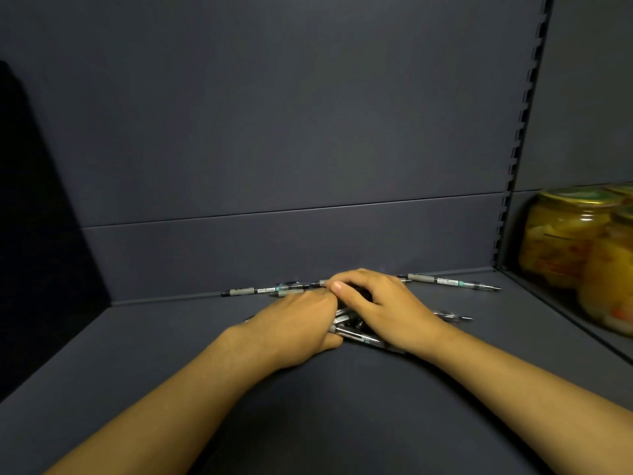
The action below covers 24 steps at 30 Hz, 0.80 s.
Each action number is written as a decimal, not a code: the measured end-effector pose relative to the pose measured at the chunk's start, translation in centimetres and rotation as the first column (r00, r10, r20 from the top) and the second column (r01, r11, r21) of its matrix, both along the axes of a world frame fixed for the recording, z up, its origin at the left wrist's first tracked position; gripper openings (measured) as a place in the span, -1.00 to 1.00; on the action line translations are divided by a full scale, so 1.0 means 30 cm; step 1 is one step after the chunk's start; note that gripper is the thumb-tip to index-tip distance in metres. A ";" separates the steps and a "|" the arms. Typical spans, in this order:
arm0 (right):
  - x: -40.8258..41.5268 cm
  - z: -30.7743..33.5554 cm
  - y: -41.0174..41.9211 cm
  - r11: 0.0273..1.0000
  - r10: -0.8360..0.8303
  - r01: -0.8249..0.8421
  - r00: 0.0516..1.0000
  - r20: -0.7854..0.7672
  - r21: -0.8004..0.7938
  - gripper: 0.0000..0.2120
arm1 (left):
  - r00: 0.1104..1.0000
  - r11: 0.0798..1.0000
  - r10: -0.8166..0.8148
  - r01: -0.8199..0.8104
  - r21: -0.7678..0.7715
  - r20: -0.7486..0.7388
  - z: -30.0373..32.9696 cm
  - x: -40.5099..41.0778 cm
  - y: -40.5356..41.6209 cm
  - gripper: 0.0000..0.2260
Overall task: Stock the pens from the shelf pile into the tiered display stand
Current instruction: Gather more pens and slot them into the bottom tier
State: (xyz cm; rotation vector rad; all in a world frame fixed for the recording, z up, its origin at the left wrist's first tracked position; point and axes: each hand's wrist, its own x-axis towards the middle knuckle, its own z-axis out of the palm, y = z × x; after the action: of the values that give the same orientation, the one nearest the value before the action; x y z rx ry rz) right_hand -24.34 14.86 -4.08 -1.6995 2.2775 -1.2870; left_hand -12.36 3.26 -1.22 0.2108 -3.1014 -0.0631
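- Dark shelf (pixel 171 354), back wall close behind pens (pixel 356 332).
- Left hand (pixel 291 327) and right hand (pixel 380 303): each grip curled round the pens.
- Jars (pixel 565 234) beyond right upright.

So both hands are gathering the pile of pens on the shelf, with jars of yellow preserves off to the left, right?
Not quite. In the head view the jars stand to the right. The left hand and right hand do gather the pens on the shelf.

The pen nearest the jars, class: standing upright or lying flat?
Lying flat. The pen rests lengthwise on the shelf by the back wall, apart from both hands.
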 end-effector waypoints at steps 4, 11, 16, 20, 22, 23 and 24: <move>-0.026 0.004 0.025 0.999 -0.051 0.052 0.998 0.026 -0.016 -0.73 | 1.000 0.999 -0.021 0.021 -0.034 -0.017 -0.006 0.006 -0.016 -0.58; -0.112 0.004 0.076 0.977 -0.202 0.195 0.976 0.079 0.081 -0.65 | 0.998 0.999 -0.047 0.048 0.010 -0.049 -0.001 0.060 -0.098 -0.63; -0.129 -0.005 0.082 0.970 -0.239 0.237 0.969 0.057 0.049 -0.75 | 0.986 0.984 -0.015 0.043 0.172 -0.165 -0.007 0.074 -0.146 -0.73; -0.114 0.016 0.081 0.972 -0.224 0.224 0.975 0.006 -0.070 -0.78 | 0.860 0.858 0.137 0.145 0.493 -0.491 -0.002 0.054 -0.152 -0.86; -0.062 0.045 0.072 0.979 -0.126 0.146 0.982 0.144 -0.140 -0.63 | 0.780 0.698 0.263 0.252 0.670 -0.568 0.002 0.041 -0.128 -0.92; -0.025 0.064 0.061 0.979 -0.063 0.103 0.974 0.218 -0.177 -0.54 | 0.759 0.631 0.303 0.293 0.718 -0.576 0.000 0.033 -0.111 -0.93; 0.014 0.086 0.044 0.976 0.004 0.059 0.959 0.283 -0.212 -0.45 | 0.743 0.587 0.316 0.335 0.737 -0.590 -0.001 0.024 -0.094 -0.94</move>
State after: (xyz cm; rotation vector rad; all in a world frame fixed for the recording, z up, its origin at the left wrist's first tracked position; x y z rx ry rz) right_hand -23.94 16.18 -1.51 -1.4267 2.0688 -1.7166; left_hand -11.63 0.43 -1.24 0.1293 -2.0790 -1.2870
